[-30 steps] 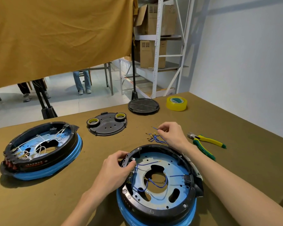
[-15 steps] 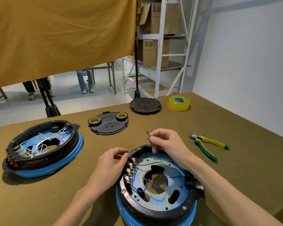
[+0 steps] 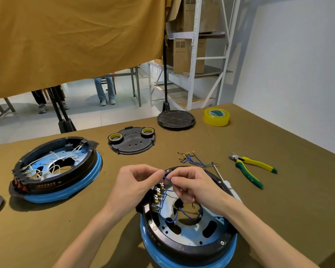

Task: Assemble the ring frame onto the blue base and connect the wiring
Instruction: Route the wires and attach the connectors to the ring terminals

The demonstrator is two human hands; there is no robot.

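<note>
Ring frame (image 3: 184, 246) sits on the blue base (image 3: 162, 256) at the near table (image 3: 278, 219) edge. Above its far rim, my left hand (image 3: 132, 187) and right hand (image 3: 193, 187) meet, both pinching one blue wire (image 3: 167, 179); spare wires (image 3: 191, 158) lie beyond.

A workshop: cloth-covered bench (image 3: 259, 136), pliers (image 3: 252, 169), tape roll (image 3: 217, 117), steel shelving (image 3: 196, 55) with cartons

Your left hand (image 3: 132, 187) and right hand (image 3: 194, 187) meet fingertip to fingertip, fingers curled in a pinch, both forearms reaching in from the near edge.
</note>
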